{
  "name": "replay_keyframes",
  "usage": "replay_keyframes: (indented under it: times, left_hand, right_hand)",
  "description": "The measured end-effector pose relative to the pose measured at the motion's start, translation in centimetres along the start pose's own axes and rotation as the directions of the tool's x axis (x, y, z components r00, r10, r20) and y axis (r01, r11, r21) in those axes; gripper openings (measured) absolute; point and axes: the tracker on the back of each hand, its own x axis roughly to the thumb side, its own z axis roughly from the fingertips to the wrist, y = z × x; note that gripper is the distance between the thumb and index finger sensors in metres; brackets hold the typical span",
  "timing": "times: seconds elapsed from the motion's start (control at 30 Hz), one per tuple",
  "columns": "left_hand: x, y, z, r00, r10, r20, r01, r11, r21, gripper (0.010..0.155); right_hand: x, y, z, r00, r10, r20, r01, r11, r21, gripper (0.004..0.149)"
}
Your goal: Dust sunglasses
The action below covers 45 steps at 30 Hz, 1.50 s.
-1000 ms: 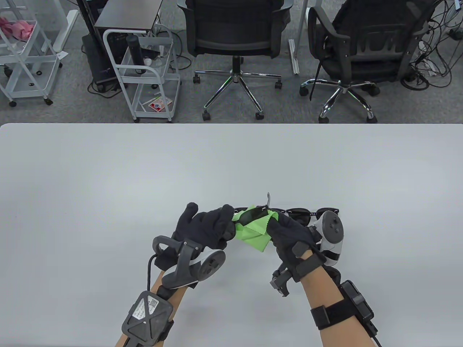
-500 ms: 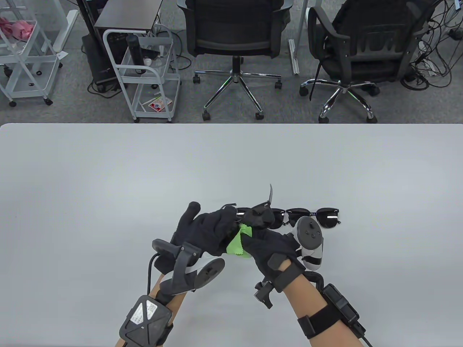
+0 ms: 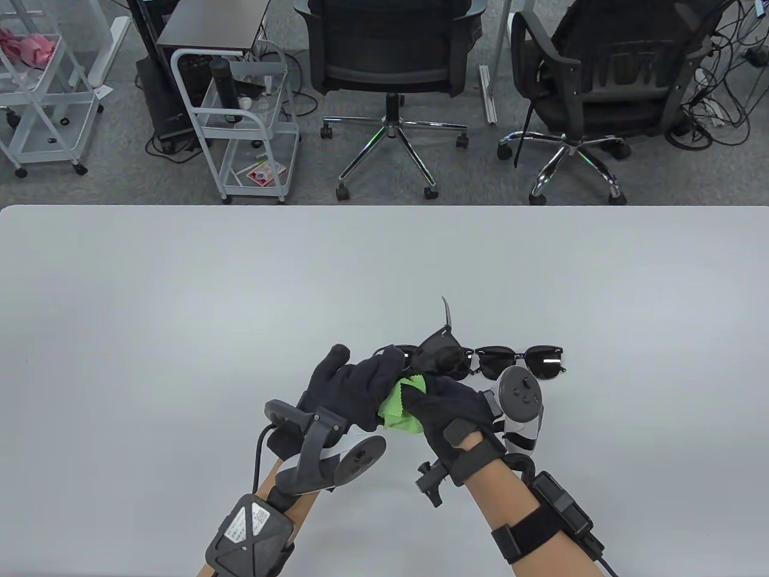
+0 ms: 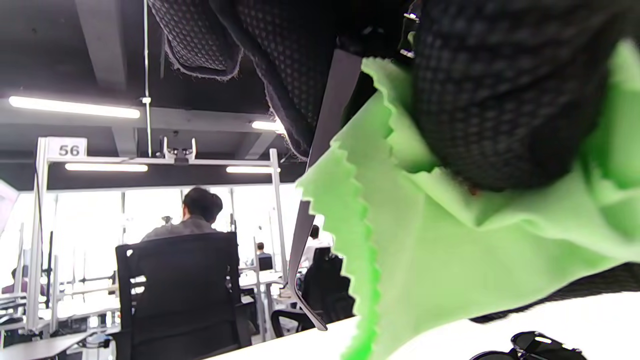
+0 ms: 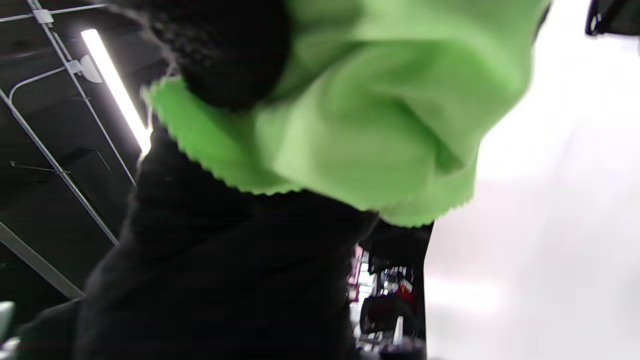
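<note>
I have a pair of sunglasses [image 3: 435,348] raised off the table [image 3: 180,300], held between my two hands, with a second pair of sunglasses [image 3: 522,359] lying flat on the table just beyond and to the outside of my right hand [image 3: 447,399]. My left hand [image 3: 354,384] grips the held pair at its near end, fingers curled around the frame; one temple arm [image 3: 446,311] sticks up and away from me past my fingertips. My right hand pinches the green microfibre cloth [image 3: 401,404] with the fingers closed together, and the cloth is bunched in the gap between both palms, pressed against the held pair. The frame's long axis seems to run from my left fingers across toward my right fingertips, so I judge the next wipe should travel along that line, right hand sliding outward while the left hand steadies it.
</note>
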Motion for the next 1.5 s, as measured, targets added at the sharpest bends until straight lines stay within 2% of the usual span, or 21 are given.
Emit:
replay_keyframes:
  times: [0.07, 0.27, 0.3, 0.43, 0.53, 0.6, 0.7, 0.77, 0.83, 0.93, 1.03, 1.1, 1.23, 1.3, 1.4, 1.5]
  left_hand:
    - [0.2, 0.0, 0.0, 1.0, -0.007, 0.0, 0.007, 1.0, 0.004, 0.097]
    - [1.0, -0.3, -0.3, 1.0, -0.018, 0.017, 0.018, 1.0, 0.008, 0.097]
    - [0.8, -0.3, -0.3, 1.0, -0.007, 0.009, 0.007, 1.0, 0.008, 0.097]
    - [0.3, -0.4, -0.3, 0.999, 0.034, -0.018, -0.034, 0.999, -0.002, 0.098]
    - [0.2, -0.3, -0.2, 1.0, 0.002, -0.013, -0.002, 1.0, 0.001, 0.097]
    - [0.6, 0.0, -0.3, 0.999, -0.045, 0.002, 0.045, 0.999, 0.024, 0.097]
    - [1.2, 0.1, -0.3, 0.996, -0.083, 0.015, 0.083, 0.996, 0.04, 0.097]
    - [1.1, 0.0, -0.4, 0.998, -0.058, 0.009, 0.058, 0.998, 0.035, 0.097]
    - [1.0, -0.1, -0.5, 1.0, -0.012, -0.002, 0.012, 1.0, 0.025, 0.098]
    - [0.3, -0.2, -0.6, 0.999, 0.027, -0.021, -0.027, 1.0, 0.01, 0.098]
    - [-0.4, -0.1, -0.5, 0.999, 0.039, -0.037, -0.039, 0.999, 0.008, 0.097]
    - [-0.6, -0.2, -0.3, 0.999, 0.036, -0.037, -0.036, 0.999, -0.002, 0.096]
    - [0.5, -0.4, -0.3, 1.0, -0.009, -0.003, 0.009, 1.0, -0.003, 0.097]
    - [0.7, -0.2, -0.4, 1.0, 0.028, -0.008, -0.028, 1.0, -0.001, 0.098]
    - [0.6, -0.1, -0.4, 0.998, 0.058, -0.022, -0.058, 0.998, 0.002, 0.098]
    - [0.2, 0.0, -0.4, 0.996, 0.082, -0.036, -0.082, 0.997, 0.002, 0.098]
  right_hand:
    - [-0.3, 0.2, 0.0, 1.0, -0.026, -0.015, 0.026, 1.0, 0.018, 0.042]
    - [0.2, 0.3, 0.2, 0.992, 0.123, 0.001, -0.122, 0.984, -0.131, 0.039]
    - [0.3, 0.3, 0.2, 0.992, 0.126, 0.011, -0.123, 0.984, -0.13, 0.038]
    - [0.0, 0.4, 0.1, 0.997, 0.069, 0.018, -0.067, 0.993, -0.094, 0.041]
    - [-0.5, 0.6, -0.2, 0.999, -0.04, -0.017, 0.04, 0.999, -0.005, 0.043]
    - [-0.5, 0.9, -0.3, 0.999, -0.043, -0.014, 0.044, 0.998, 0.036, 0.043]
    - [-0.1, 0.9, -0.3, 1.0, 0.017, 0.0, -0.017, 1.0, -0.011, 0.042]
    - [0.3, 0.7, -0.1, 0.994, 0.11, 0.025, -0.108, 0.991, -0.076, 0.04]
    - [0.4, 0.5, 0.0, 0.994, 0.103, 0.033, -0.098, 0.989, -0.112, 0.039]
    - [0.4, 0.4, 0.0, 0.996, 0.083, 0.035, -0.079, 0.993, -0.092, 0.04]
    - [0.2, 0.3, -0.5, 1.0, -0.011, -0.002, 0.011, 0.999, 0.04, 0.042]
    - [-0.2, 0.3, -0.5, 0.999, -0.038, -0.037, 0.041, 0.996, 0.085, 0.043]
    - [0.1, 0.2, -0.3, 0.997, 0.078, -0.021, -0.078, 0.997, -0.014, 0.04]
    - [0.5, 0.1, -0.1, 0.99, 0.14, 0.009, -0.139, 0.987, -0.079, 0.039]
    - [0.7, 0.2, 0.2, 0.991, 0.134, 0.032, -0.128, 0.983, -0.128, 0.039]
    - [0.8, 0.3, 0.2, 0.995, 0.097, 0.035, -0.093, 0.99, -0.11, 0.041]
